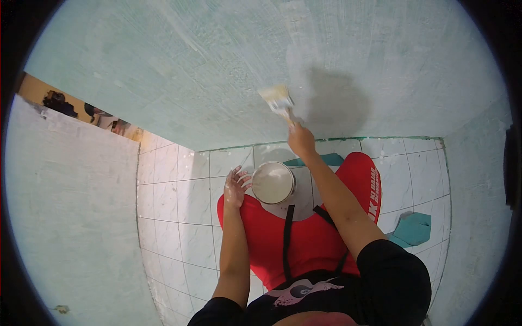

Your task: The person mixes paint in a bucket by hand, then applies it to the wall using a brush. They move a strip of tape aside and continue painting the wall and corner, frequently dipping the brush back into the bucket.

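My right hand [300,139] grips the handle of a wide paintbrush [278,100], its pale bristles pressed against the light green wall [217,65] ahead of me. A greyer wet patch [331,100] spreads on the wall just right of the brush. My left hand [236,186] rests on my left knee with fingers spread, paint-spattered, beside a round can of white paint [272,182] standing on the floor between my knees. I squat in red shorts [304,239].
White tiled floor [179,217] lies below, closed in by a pale wall at the left [65,206] and a green wall at the right [478,190]. Teal sandals [413,228] show near my feet. Above the left wall, a gap opens to outside.
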Demonstrator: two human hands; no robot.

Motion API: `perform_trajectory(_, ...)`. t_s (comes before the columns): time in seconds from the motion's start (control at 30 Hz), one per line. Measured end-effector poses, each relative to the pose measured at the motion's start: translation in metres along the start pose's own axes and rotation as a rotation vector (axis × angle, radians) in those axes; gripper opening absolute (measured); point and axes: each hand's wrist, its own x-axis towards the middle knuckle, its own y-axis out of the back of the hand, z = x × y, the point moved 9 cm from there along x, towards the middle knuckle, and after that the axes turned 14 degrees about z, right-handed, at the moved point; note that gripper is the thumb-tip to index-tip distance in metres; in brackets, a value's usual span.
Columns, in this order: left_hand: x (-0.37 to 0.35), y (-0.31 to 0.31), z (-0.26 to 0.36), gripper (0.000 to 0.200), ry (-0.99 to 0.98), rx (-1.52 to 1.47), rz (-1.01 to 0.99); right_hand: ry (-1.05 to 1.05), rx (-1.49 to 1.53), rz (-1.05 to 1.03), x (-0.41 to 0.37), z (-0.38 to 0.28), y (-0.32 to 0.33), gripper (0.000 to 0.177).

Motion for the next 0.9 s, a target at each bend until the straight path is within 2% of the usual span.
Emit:
perform_trajectory(0.1, -0.003, 0.001, 0.002, 0.046, -0.011, 0.019, 0.006, -0.224, -0.2, -0.229, -0.062, 0.097, -0.036, 0.03)
perform_trajectory(0.17, -0.005, 0.0, 0.002, 0.046, -0.006, 0.004, 0.0, -0.368, -0.292, -0.424, -0.091, 0.135, -0.049, 0.034)
perform_trajectory(0.27, -0.008, -0.001, 0.004, 0.047, -0.015, -0.01, -0.012, -0.403, -0.35, -0.51, -0.103, 0.173, -0.07, 0.034)
perform_trajectory(0.4, -0.01, 0.0, 0.006, 0.046, -0.029, -0.007, -0.02, -0.396, -0.32, -0.508, -0.096, 0.213, -0.097, 0.032)
perform_trajectory(0.47, -0.01, 0.0, 0.006, 0.047, -0.019, -0.013, -0.014, -0.268, -0.376, -0.468, -0.082, 0.2, -0.09, 0.032)
perform_trajectory(0.5, -0.01, 0.001, 0.006, 0.047, -0.01, -0.02, -0.007, -0.272, -0.379, -0.466, -0.081, 0.197, -0.088, 0.032)
perform_trajectory(0.57, -0.008, -0.001, 0.007, 0.047, -0.006, -0.017, -0.012, -0.147, -0.352, -0.395, -0.062, 0.13, -0.065, 0.03)
perform_trajectory(0.63, -0.007, 0.0, 0.005, 0.047, 0.004, -0.015, -0.012, -0.193, -0.266, -0.29, -0.061, 0.11, -0.071, 0.029)
perform_trajectory(0.7, -0.005, -0.003, 0.004, 0.048, 0.004, 0.0, -0.027, -0.238, -0.204, -0.331, -0.054, 0.063, -0.047, 0.028)
perform_trajectory(0.8, -0.001, -0.004, 0.001, 0.048, 0.026, -0.003, -0.009, -0.059, 0.027, -0.236, -0.049, 0.003, -0.033, 0.025)
perform_trajectory(0.83, -0.001, -0.005, 0.001, 0.048, 0.033, 0.001, -0.009, -0.002, 0.071, -0.207, -0.041, -0.037, -0.002, 0.023)
perform_trajectory(0.9, -0.004, -0.01, 0.003, 0.047, 0.03, -0.016, -0.031, -0.015, 0.177, -0.163, -0.031, -0.076, 0.027, 0.023)
